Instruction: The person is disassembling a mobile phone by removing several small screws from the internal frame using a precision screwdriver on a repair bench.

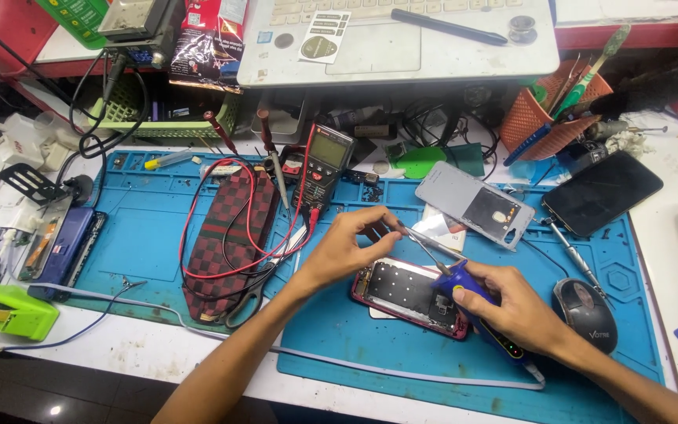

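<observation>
A: Where is the opened phone (410,297) lying?

B: Flat on the blue mat (143,235), back off, between both hands.

A: Right hand (515,310)?

B: Its grip is clenching around a blue electric screwdriver (472,302), the tip pointing at the phone's top edge.

A: Left hand (347,243)?

B: Its grip is pinching the screwdriver's thin shaft, just above the phone.

A: Surroundings?

B: A multimeter (325,161) with red leads is standing behind, a grey back cover (476,206) beside it, a mouse (586,314) sitting right, all on the cluttered table (151,353).
</observation>
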